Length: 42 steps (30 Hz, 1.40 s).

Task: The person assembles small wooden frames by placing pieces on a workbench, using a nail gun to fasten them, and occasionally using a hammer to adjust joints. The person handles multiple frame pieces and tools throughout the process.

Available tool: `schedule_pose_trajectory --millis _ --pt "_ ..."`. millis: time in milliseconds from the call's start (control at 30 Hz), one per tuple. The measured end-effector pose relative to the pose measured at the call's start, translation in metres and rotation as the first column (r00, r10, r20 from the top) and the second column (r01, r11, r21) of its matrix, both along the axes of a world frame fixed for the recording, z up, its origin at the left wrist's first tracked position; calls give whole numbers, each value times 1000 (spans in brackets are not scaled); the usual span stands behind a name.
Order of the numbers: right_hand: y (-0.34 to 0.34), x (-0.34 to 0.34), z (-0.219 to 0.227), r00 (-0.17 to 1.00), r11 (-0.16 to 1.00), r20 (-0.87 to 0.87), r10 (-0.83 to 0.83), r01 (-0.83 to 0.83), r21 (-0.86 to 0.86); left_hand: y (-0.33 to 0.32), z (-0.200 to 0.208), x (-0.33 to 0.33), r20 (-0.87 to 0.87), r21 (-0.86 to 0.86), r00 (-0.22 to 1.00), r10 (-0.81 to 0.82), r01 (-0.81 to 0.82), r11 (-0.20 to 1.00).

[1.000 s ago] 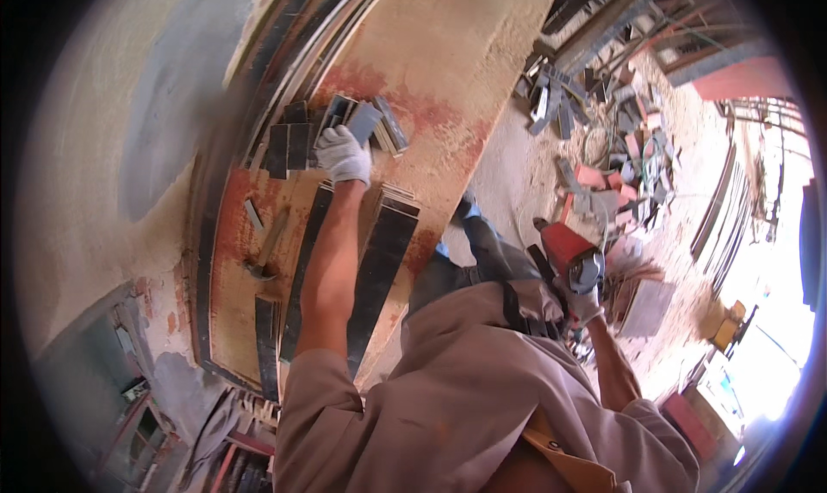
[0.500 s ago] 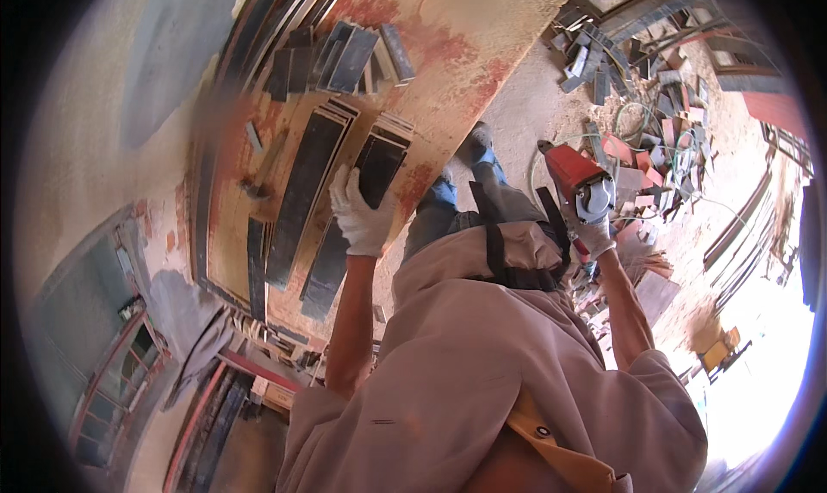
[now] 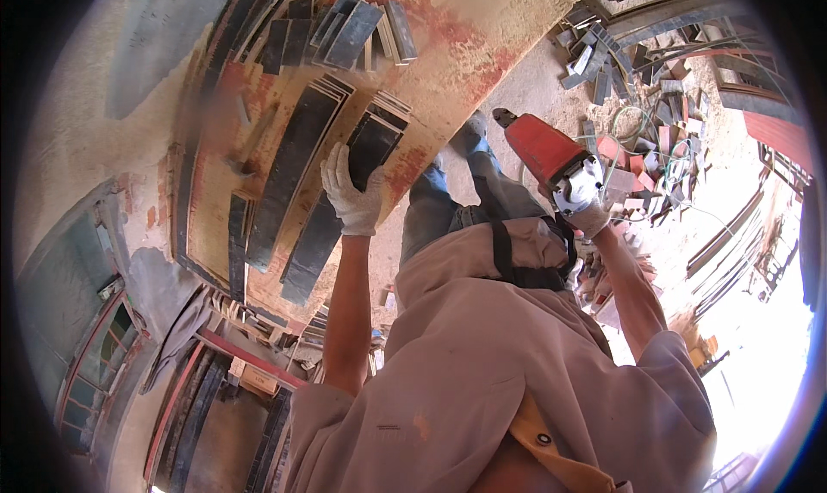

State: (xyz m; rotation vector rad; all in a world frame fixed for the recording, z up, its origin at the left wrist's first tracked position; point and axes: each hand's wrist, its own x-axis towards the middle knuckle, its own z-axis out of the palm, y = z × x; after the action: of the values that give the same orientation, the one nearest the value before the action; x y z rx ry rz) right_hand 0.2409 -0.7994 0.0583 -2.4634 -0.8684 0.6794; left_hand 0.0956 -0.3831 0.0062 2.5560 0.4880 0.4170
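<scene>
My left hand (image 3: 351, 193), in a white work glove, lies across a stack of thin dark-faced boards (image 3: 377, 140). Its fingers are on the stack's left side and its thumb on the right. The gloved right hand (image 3: 591, 221) is closed on a red power tool (image 3: 541, 147) with a silver metal head; most of the grip is hidden. That tool is held off the worktable, in front of my right thigh. A longer stack of dark strips (image 3: 293, 170) lies left of my left hand, with a hammer-like tool (image 3: 251, 153), blurred, beyond it.
Short dark offcuts (image 3: 353, 35) are piled on the stained wooden worktable (image 3: 448, 80). To the right, the floor holds a heap of scrap pieces (image 3: 659, 153) with a thin green cord (image 3: 622, 124) among them. Long strips (image 3: 732, 226) lie farther right.
The red power tool has swung up and left, its narrow end now nearer the table edge. My left hand stays on the same stack, while the whole view has shifted slightly.
</scene>
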Motion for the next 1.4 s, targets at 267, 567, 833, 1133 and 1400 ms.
schedule_pose_trajectory --millis 267,567,833,1133,1400 --pt "14 4 -2 912 956 -367 183 -251 -148 0 3 0 -50 11 999 10 -9 1000" --pt "52 0 -12 491 746 -868 80 548 379 0 3 1 -53 0 998 22 -22 1000" --pt "98 1 -9 447 730 -892 73 586 353 1 1 3 -10 -15 1000 16 -16 1000" --pt "127 -2 -40 798 756 -539 269 171 631 -2 -3 1 -45 2 997 65 -65 998" --pt "145 0 -31 700 835 -700 145 293 466 -2 -3 -1 -50 -23 994 92 -93 995"
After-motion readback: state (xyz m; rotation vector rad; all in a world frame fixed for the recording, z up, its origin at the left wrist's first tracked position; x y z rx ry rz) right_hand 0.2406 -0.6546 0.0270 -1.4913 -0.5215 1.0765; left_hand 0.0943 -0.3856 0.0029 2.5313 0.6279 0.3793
